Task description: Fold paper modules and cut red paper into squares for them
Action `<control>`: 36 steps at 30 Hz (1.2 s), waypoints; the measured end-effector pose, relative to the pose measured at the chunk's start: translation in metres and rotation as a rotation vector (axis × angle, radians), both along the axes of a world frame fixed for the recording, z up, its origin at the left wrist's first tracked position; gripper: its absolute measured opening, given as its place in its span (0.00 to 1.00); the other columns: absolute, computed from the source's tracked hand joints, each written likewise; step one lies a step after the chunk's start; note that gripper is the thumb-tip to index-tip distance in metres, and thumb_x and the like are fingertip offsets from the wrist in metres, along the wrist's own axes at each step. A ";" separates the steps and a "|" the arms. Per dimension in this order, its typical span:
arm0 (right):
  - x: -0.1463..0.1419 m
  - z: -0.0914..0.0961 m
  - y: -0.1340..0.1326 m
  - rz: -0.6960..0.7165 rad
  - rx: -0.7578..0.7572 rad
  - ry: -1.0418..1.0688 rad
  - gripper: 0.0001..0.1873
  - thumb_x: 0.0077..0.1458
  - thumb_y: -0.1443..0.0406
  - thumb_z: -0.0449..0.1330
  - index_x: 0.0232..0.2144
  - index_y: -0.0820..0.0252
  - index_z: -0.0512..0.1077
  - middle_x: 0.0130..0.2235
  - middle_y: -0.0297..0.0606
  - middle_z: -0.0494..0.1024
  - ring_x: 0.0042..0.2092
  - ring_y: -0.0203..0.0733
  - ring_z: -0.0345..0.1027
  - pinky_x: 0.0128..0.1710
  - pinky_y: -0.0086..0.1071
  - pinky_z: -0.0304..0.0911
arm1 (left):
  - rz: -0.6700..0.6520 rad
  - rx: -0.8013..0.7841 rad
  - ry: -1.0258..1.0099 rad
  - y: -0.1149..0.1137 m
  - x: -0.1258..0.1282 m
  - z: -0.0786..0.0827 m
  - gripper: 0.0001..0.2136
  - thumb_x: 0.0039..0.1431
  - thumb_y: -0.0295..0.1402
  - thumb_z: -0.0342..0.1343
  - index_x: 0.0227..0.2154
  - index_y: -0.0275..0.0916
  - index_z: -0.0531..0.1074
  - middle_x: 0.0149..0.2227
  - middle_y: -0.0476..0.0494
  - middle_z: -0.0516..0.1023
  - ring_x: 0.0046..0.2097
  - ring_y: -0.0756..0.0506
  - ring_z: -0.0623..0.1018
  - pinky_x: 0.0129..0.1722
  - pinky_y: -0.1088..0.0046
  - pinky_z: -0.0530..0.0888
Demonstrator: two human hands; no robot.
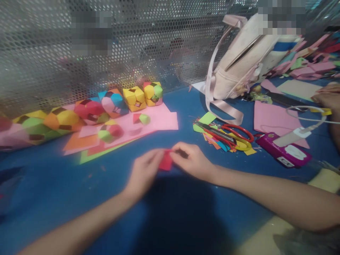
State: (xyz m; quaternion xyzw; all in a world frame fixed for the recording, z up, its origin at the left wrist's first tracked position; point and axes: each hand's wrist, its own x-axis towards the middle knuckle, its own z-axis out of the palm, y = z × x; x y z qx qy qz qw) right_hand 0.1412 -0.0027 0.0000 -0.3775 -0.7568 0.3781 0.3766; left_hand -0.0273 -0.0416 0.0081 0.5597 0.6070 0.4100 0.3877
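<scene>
A small piece of red paper [165,162] is held low over the blue tabletop [111,191]. My left hand [145,168] is closed on its left side. At the upper right corner, the fingertips of my right hand [192,159] pinch the same paper. Beyond my hands, pink paper sheets [162,118] lie stacked over orange, red and green ones. Two small folded paper pieces, one red and green [141,118] and one of several colours [110,132], rest on that stack.
Several folded paper balls [63,118] line up along the perforated metal panel [127,53]. Scissors [225,134] lie on coloured paper scraps to the right. A purple power strip [284,150] with a plugged-in charger, a pale backpack [239,60] and another person's hand [326,95] are farther right.
</scene>
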 end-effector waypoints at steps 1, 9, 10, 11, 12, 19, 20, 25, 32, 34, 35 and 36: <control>0.000 0.000 0.000 -0.001 0.011 -0.006 0.07 0.56 0.65 0.54 0.26 0.60 0.69 0.25 0.31 0.72 0.27 0.33 0.63 0.29 0.27 0.60 | 0.000 0.001 -0.003 0.000 0.000 -0.001 0.13 0.57 0.42 0.55 0.36 0.40 0.79 0.37 0.46 0.82 0.40 0.44 0.79 0.43 0.71 0.73; 0.000 -0.003 0.001 -0.012 0.081 -0.037 0.10 0.56 0.67 0.54 0.24 0.60 0.69 0.24 0.32 0.72 0.27 0.33 0.63 0.28 0.26 0.59 | -0.026 0.020 0.027 0.000 0.001 -0.001 0.12 0.57 0.40 0.55 0.35 0.41 0.80 0.39 0.46 0.83 0.42 0.43 0.79 0.44 0.72 0.74; -0.001 -0.003 0.001 -0.011 0.081 -0.038 0.10 0.57 0.67 0.54 0.24 0.60 0.69 0.24 0.31 0.72 0.27 0.33 0.63 0.28 0.26 0.59 | -0.027 0.034 0.041 0.000 0.001 -0.001 0.11 0.57 0.39 0.55 0.33 0.41 0.80 0.37 0.47 0.83 0.41 0.44 0.79 0.43 0.72 0.74; -0.001 -0.003 0.001 -0.010 0.080 -0.040 0.10 0.57 0.67 0.55 0.24 0.60 0.69 0.24 0.31 0.72 0.27 0.33 0.63 0.28 0.26 0.59 | -0.026 0.046 0.054 0.000 0.002 0.000 0.11 0.57 0.38 0.54 0.32 0.40 0.80 0.36 0.47 0.83 0.39 0.44 0.80 0.42 0.73 0.74; -0.001 -0.003 0.000 -0.011 0.082 -0.041 0.10 0.57 0.67 0.55 0.24 0.60 0.69 0.24 0.31 0.72 0.26 0.33 0.63 0.28 0.26 0.59 | -0.024 0.057 0.065 0.000 0.002 0.000 0.11 0.57 0.38 0.54 0.31 0.40 0.80 0.34 0.47 0.83 0.38 0.44 0.79 0.40 0.73 0.74; -0.001 -0.002 0.000 -0.002 0.126 -0.023 0.10 0.56 0.67 0.55 0.23 0.59 0.68 0.23 0.30 0.71 0.26 0.32 0.63 0.28 0.26 0.58 | -0.025 0.079 0.100 -0.001 0.001 -0.004 0.11 0.57 0.38 0.54 0.30 0.40 0.79 0.33 0.48 0.82 0.35 0.45 0.79 0.39 0.74 0.74; -0.001 -0.002 0.000 -0.001 0.127 -0.024 0.10 0.56 0.68 0.55 0.22 0.59 0.67 0.23 0.30 0.71 0.26 0.32 0.63 0.28 0.26 0.58 | -0.026 0.079 0.098 -0.001 0.001 -0.004 0.11 0.57 0.38 0.54 0.30 0.40 0.79 0.33 0.48 0.82 0.35 0.45 0.79 0.38 0.74 0.74; 0.000 -0.002 0.000 0.011 0.126 -0.020 0.10 0.56 0.68 0.55 0.23 0.59 0.68 0.23 0.30 0.71 0.26 0.32 0.62 0.28 0.26 0.58 | -0.013 0.070 0.081 -0.002 0.002 -0.004 0.10 0.57 0.37 0.54 0.31 0.40 0.79 0.33 0.48 0.82 0.36 0.45 0.79 0.39 0.74 0.73; 0.000 -0.002 -0.001 0.024 0.121 -0.018 0.10 0.56 0.68 0.55 0.23 0.59 0.68 0.23 0.30 0.71 0.27 0.32 0.63 0.28 0.26 0.58 | -0.015 0.057 0.075 -0.003 0.001 -0.004 0.10 0.57 0.37 0.54 0.30 0.39 0.79 0.33 0.47 0.82 0.36 0.46 0.79 0.38 0.74 0.73; 0.000 -0.001 -0.001 0.032 0.119 -0.012 0.09 0.56 0.68 0.55 0.23 0.59 0.68 0.23 0.30 0.71 0.26 0.31 0.62 0.28 0.25 0.58 | -0.013 0.058 0.076 -0.003 0.001 -0.004 0.10 0.57 0.37 0.54 0.30 0.39 0.79 0.33 0.47 0.82 0.36 0.46 0.79 0.38 0.74 0.73; 0.000 -0.001 -0.001 0.033 0.115 -0.012 0.08 0.56 0.68 0.55 0.24 0.59 0.68 0.23 0.30 0.71 0.26 0.31 0.62 0.28 0.25 0.58 | -0.014 0.060 0.078 -0.003 0.001 -0.004 0.10 0.57 0.37 0.54 0.30 0.39 0.79 0.32 0.47 0.82 0.36 0.46 0.79 0.38 0.75 0.73; 0.000 0.000 -0.001 0.030 0.110 -0.010 0.07 0.55 0.68 0.55 0.25 0.59 0.68 0.24 0.30 0.71 0.26 0.31 0.62 0.28 0.25 0.58 | -0.016 0.062 0.079 -0.003 0.001 -0.004 0.10 0.57 0.37 0.54 0.30 0.39 0.79 0.32 0.47 0.82 0.36 0.46 0.79 0.38 0.75 0.73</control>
